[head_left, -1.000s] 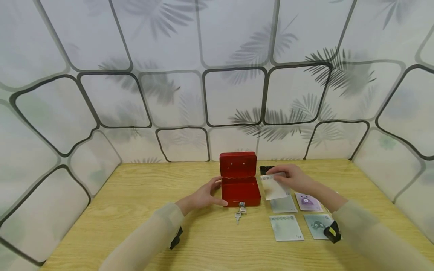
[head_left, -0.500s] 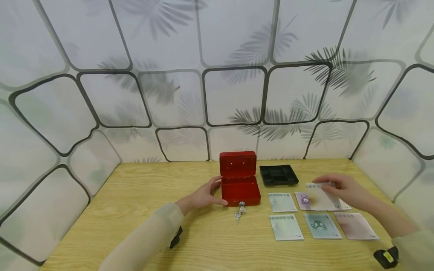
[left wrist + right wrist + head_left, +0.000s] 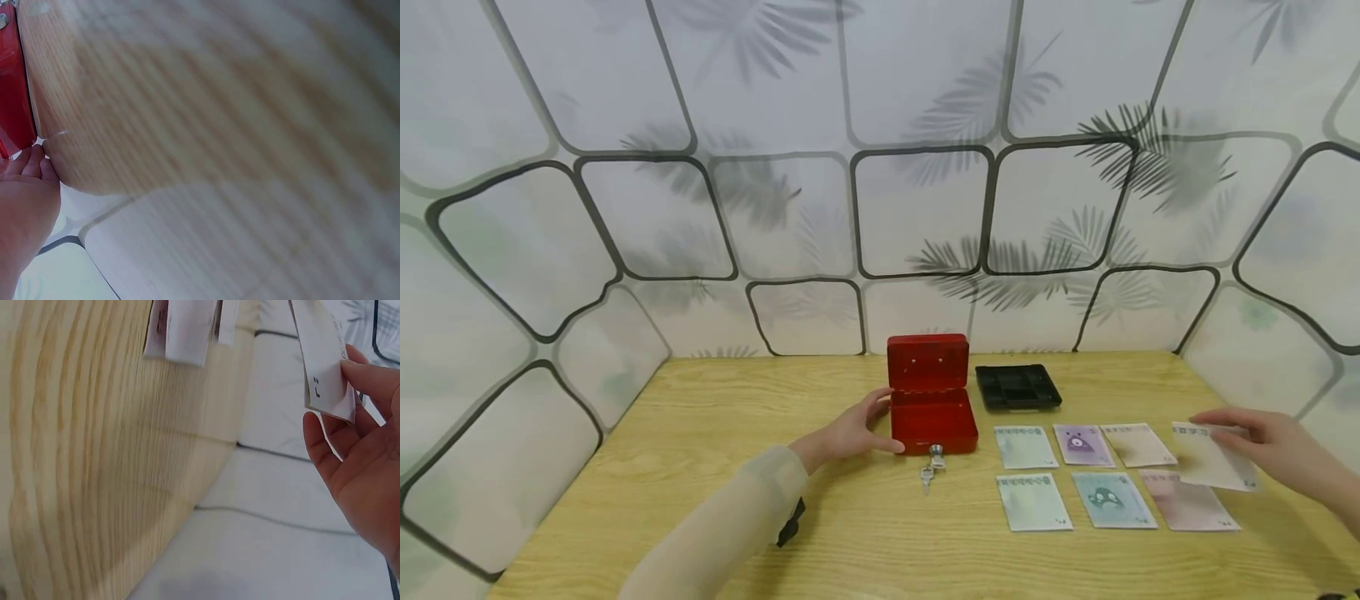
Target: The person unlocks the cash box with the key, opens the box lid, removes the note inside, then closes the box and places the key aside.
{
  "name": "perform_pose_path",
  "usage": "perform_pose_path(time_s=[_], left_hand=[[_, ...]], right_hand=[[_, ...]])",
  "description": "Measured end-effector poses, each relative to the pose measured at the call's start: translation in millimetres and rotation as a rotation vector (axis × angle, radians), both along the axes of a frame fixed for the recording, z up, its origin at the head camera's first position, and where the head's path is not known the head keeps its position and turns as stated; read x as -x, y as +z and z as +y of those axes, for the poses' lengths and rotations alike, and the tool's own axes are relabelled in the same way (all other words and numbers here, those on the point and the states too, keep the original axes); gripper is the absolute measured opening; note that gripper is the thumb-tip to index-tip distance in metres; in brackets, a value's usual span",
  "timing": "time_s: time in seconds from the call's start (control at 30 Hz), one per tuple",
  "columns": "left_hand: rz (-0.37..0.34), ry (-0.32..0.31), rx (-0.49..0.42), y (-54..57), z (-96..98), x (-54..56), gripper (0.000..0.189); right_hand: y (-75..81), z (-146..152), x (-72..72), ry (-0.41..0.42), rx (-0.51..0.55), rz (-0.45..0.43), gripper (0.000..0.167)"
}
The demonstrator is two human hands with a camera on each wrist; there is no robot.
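My left hand (image 3: 853, 433) lies against the left side of a red metal cash box (image 3: 904, 435), its thumb at the front corner and its fingers farther back. The lid (image 3: 927, 362) stands up, and the box holds nothing visible. In the left wrist view, the fingertips (image 3: 32, 164) meet the red wall. At far right, my right hand (image 3: 1262, 437) pinches a pale printed paper card (image 3: 1206, 457) between thumb and fingers, its face tilted. That card overlaps a pink card (image 3: 1187, 505) in the head view. The right wrist view shows the pinched card (image 3: 320, 369) close up.
A padlock (image 3: 937, 458) with keys (image 3: 927, 477) hangs at the box front. Behind the cards sits a black compartment tray (image 3: 1018, 387). Two rows of cards include greenish ones (image 3: 1034, 502), a teal one (image 3: 1105, 498), a purple one (image 3: 1082, 445) and a cream one (image 3: 1138, 444).
My right hand has carried the pale card rightward, from in front of the black tray, across the upper row, to the far right. The left hand stays at the box.
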State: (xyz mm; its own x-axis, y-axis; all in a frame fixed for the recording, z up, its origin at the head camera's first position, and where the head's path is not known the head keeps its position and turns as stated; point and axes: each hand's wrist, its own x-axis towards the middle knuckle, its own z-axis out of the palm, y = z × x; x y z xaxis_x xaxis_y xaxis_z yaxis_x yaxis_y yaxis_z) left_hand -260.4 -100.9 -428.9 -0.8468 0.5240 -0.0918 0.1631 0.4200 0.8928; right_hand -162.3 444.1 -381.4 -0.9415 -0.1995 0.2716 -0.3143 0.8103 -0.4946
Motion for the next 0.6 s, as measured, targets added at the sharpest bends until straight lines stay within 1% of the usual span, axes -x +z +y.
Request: perform_pose_path(time_s=[0.17,0.27,0.37,0.53,0.57,0.6], left_hand=[[0.016,-0.014,-0.008,2.0,-0.3,-2.0,0.093],[0.018,-0.012,-0.018,3.1,-0.3,-3.1,0.092],[0.01,-0.009,-0.033,3.2,0.2,-2.5,0.091],[0.005,-0.007,-0.048,2.8,0.8,-1.9,0.091],[0.008,-0.007,-0.047,2.9,0.8,-2.1,0.091],[0.011,-0.008,-0.046,2.8,0.6,-2.4,0.091]], right_hand=[[-1.2,20,-1.0,-0.048,-0.098,-0.002,0.02],[-5.0,29,-0.8,-0.068,-0.143,-0.01,0.017],[-10.3,36,0.3,-0.1,-0.182,-0.079,0.018],[-19.0,46,4.7,-0.142,-0.188,-0.254,0.022],[-20.9,47,5.3,-0.147,-0.188,-0.274,0.023],[-23.1,49,5.1,-0.137,-0.185,-0.276,0.023]])
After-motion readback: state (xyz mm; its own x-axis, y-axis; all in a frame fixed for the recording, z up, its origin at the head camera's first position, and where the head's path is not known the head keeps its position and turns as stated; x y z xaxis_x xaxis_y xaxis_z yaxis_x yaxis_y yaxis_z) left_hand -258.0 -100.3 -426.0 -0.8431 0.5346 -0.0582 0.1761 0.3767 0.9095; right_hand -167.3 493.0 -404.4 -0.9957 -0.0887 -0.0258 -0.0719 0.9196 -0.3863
